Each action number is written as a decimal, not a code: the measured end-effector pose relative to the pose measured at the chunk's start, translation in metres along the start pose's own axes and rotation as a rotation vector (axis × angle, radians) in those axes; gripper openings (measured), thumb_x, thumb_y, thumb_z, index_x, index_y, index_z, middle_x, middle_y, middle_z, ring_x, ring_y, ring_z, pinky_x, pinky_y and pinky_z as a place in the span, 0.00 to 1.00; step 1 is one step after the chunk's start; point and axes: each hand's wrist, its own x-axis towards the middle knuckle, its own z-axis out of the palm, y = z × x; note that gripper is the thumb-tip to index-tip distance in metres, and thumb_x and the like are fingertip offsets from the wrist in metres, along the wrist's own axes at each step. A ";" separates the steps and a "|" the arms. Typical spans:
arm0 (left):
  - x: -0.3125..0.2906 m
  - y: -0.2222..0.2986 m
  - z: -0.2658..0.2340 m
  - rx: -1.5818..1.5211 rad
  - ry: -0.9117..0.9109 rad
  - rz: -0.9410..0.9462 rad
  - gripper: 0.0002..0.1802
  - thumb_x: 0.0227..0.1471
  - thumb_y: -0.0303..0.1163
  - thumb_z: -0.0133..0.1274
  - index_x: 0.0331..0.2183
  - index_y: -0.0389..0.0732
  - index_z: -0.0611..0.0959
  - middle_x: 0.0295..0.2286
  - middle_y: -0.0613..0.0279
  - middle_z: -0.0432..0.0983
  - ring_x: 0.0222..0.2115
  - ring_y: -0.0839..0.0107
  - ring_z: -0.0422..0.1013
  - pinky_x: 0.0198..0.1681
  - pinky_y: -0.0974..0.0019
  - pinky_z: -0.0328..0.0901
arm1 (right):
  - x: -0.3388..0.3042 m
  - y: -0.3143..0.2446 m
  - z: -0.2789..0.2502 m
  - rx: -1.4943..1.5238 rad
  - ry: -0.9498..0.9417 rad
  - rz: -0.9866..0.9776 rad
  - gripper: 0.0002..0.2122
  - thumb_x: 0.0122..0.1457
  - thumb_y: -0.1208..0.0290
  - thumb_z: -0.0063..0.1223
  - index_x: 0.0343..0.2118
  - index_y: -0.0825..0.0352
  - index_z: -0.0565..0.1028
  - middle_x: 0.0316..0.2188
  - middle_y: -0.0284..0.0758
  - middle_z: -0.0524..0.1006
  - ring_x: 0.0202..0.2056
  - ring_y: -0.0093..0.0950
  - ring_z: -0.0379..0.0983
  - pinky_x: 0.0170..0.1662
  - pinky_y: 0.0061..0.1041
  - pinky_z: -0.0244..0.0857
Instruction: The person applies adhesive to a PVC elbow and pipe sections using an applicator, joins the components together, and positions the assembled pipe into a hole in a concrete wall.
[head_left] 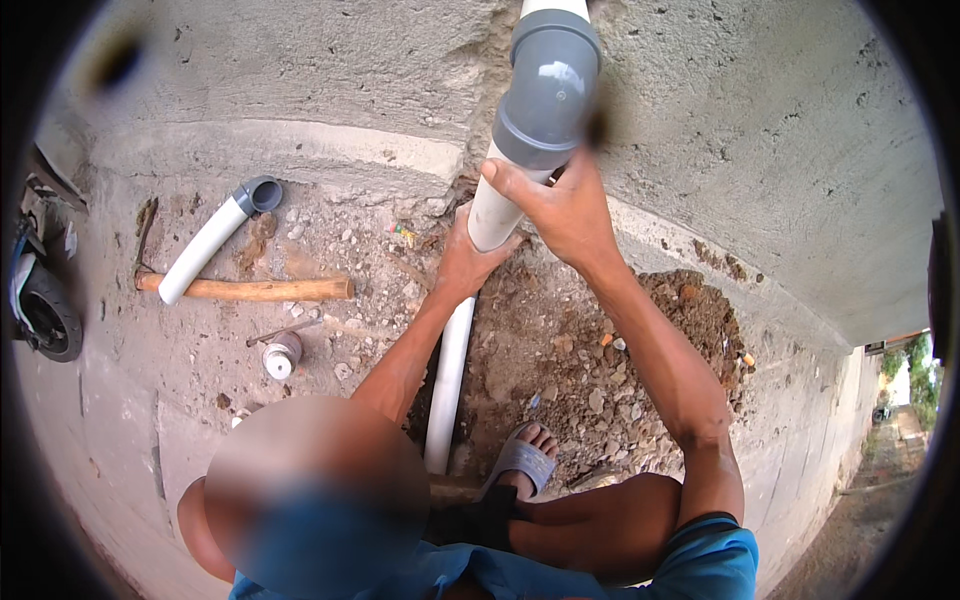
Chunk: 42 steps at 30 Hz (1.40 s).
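A white plastic pipe (494, 212) runs down from a grey elbow fitting (553, 90) at the wall. My right hand (572, 208) grips this pipe just below the elbow, its thumb laid across the front. Lower down, my left hand (468, 252) wraps round the pipe near its bottom end, with most of its fingers hidden behind. Beneath my hands, another white pipe (452, 385) lies in a narrow trench. Whether the two pipes touch is hidden by my left hand.
Left on the ground lie a white pipe with a grey elbow (215, 235), a wooden-handled digging tool (270, 289) and a small can (281, 356). A heap of soil and stones (640, 370) sits right. A rough wall (740, 130) stands ahead; a motorbike wheel (48, 312) shows far left.
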 end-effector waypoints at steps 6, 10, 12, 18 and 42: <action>0.010 -0.003 0.006 -0.031 0.018 0.055 0.44 0.44 0.39 0.73 0.57 0.35 0.69 0.47 0.47 0.77 0.48 0.57 0.75 0.53 0.54 0.69 | 0.015 0.009 -0.001 0.015 0.030 -0.039 0.36 0.51 0.58 0.72 0.57 0.72 0.65 0.48 0.47 0.77 0.48 0.37 0.78 0.53 0.37 0.72; 0.016 0.003 0.010 -0.047 0.006 -0.002 0.41 0.45 0.39 0.72 0.56 0.35 0.70 0.47 0.47 0.77 0.47 0.57 0.75 0.52 0.55 0.69 | 0.027 0.014 -0.004 0.032 0.026 0.007 0.36 0.50 0.59 0.72 0.56 0.72 0.65 0.47 0.46 0.77 0.47 0.35 0.78 0.52 0.36 0.72; 0.020 0.002 0.012 -0.046 0.032 0.032 0.41 0.45 0.39 0.72 0.56 0.35 0.71 0.47 0.46 0.76 0.48 0.56 0.75 0.52 0.55 0.68 | 0.028 0.014 -0.004 0.017 0.047 -0.015 0.36 0.49 0.59 0.72 0.56 0.73 0.65 0.46 0.46 0.77 0.46 0.34 0.78 0.51 0.35 0.72; 0.078 -0.018 0.029 0.078 0.081 0.120 0.46 0.42 0.41 0.74 0.57 0.35 0.70 0.49 0.43 0.72 0.52 0.50 0.70 0.57 0.51 0.65 | 0.066 0.018 -0.016 0.172 0.100 -0.072 0.34 0.52 0.63 0.71 0.55 0.74 0.64 0.41 0.42 0.77 0.41 0.34 0.77 0.48 0.36 0.73; 0.105 -0.008 0.025 0.205 0.057 -0.072 0.38 0.44 0.47 0.71 0.52 0.39 0.75 0.45 0.43 0.80 0.47 0.46 0.76 0.51 0.49 0.69 | 0.143 -0.035 -0.028 -1.017 -0.303 -1.358 0.10 0.51 0.66 0.67 0.23 0.59 0.74 0.21 0.27 0.67 0.25 0.28 0.67 0.28 0.30 0.61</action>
